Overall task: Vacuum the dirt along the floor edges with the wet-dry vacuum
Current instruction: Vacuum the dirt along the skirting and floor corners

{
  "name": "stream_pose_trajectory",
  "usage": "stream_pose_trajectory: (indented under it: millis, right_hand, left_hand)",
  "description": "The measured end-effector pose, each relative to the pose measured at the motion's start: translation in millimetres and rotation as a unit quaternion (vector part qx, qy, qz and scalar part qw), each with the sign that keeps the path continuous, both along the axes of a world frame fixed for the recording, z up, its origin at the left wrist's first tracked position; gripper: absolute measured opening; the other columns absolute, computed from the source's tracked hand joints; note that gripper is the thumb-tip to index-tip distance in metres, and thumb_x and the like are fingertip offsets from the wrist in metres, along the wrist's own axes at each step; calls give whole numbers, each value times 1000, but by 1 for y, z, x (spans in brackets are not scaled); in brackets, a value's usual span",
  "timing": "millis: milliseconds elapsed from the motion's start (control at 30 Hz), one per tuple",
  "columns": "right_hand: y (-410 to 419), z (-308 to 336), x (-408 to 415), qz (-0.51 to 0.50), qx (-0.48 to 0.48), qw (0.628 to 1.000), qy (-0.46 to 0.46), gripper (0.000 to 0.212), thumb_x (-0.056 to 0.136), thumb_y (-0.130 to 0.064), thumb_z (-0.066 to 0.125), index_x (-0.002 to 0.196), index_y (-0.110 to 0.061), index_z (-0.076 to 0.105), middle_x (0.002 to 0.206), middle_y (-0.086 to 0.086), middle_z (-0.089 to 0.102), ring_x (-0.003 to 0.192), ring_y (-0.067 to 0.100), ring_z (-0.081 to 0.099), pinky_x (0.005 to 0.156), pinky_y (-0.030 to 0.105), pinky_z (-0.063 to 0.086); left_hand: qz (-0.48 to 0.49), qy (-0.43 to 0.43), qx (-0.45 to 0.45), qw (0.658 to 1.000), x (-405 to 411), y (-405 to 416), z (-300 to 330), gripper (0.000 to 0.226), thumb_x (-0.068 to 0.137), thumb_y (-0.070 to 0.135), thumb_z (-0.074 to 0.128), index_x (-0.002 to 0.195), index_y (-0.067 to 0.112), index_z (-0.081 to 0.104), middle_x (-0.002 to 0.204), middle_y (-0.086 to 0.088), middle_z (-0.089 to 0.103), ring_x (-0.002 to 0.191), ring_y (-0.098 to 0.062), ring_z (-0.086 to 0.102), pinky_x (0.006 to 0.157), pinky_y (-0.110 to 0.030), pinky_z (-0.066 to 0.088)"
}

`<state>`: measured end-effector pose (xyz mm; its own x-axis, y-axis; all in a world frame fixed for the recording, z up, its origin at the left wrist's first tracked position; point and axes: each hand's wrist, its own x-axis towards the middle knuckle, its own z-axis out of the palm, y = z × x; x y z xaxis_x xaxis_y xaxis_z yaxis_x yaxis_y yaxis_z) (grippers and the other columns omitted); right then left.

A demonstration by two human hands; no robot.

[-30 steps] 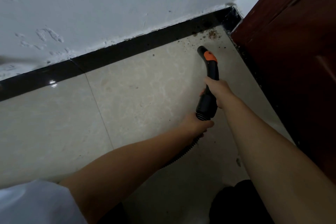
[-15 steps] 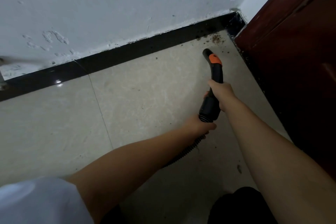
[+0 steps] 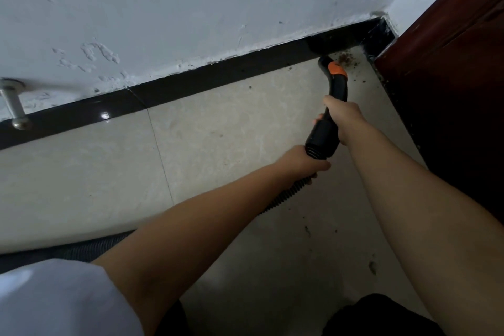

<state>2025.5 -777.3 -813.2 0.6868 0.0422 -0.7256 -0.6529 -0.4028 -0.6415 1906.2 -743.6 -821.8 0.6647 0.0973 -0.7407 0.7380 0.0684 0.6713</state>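
Dirt (image 3: 345, 58) sits heaped in the floor's far right corner, so the nozzle (image 3: 324, 60) noses along the baseboard (image 3: 218, 79) beside it. Right hand (image 3: 344, 117) clamps the handle to steer; left hand (image 3: 305, 162) grips the hose (image 3: 283, 199), easing drag.

Both arms outstretched; right hand (image 3: 344, 117) fingers curled in grip, left hand (image 3: 302, 162) likewise.

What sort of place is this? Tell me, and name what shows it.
Probably an indoor room corner, perhaps in a home. Glossy beige floor tiles meet a black baseboard under a scuffed white plaster wall, with a dark red-brown wooden door at the right.
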Motion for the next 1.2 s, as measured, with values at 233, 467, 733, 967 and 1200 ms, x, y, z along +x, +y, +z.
stream_pose_trajectory:
  millis: [233,467,733,967,1200]
  right_hand:
    - [-5,6,-6,83,-17,996,30,17,91,-14,56,103,-4,48,71,10,53,56,20,54,51,29,52]
    - [-6,8,-34,142,-5,990,7,13,91,-9,53,100,-4,45,66,11,51,51,21,50,36,17,47]
    - [-13,3,-41,96,0,995,5,11,90,-11,54,95,-5,46,65,9,51,51,21,52,49,28,50]
    - [-61,-3,-21,-68,-18,997,-14,16,92,-14,55,101,-4,47,64,6,51,50,16,49,40,21,45]
    - [-84,-10,10,-110,-4,994,-12,19,90,-16,57,103,-4,50,64,7,54,50,18,52,51,30,48]
  left_hand:
    - [24,-2,-15,1000,-10,-23,2,16,88,14,60,98,10,48,72,-4,51,66,-19,52,73,-35,52]
    - [79,5,-41,996,-35,-36,-6,20,87,13,60,103,11,48,73,-3,51,61,-15,50,63,-28,49]
    - [55,10,-27,998,-41,-35,-5,21,86,13,61,103,12,49,74,-3,51,65,-16,53,63,-27,50]
    - [-82,1,19,996,-14,-45,-6,36,86,17,61,120,6,53,73,-2,53,65,-16,53,67,-29,51]
    - [-109,2,40,993,19,-59,-6,37,86,17,62,121,6,53,73,-2,52,64,-15,52,63,-26,50]
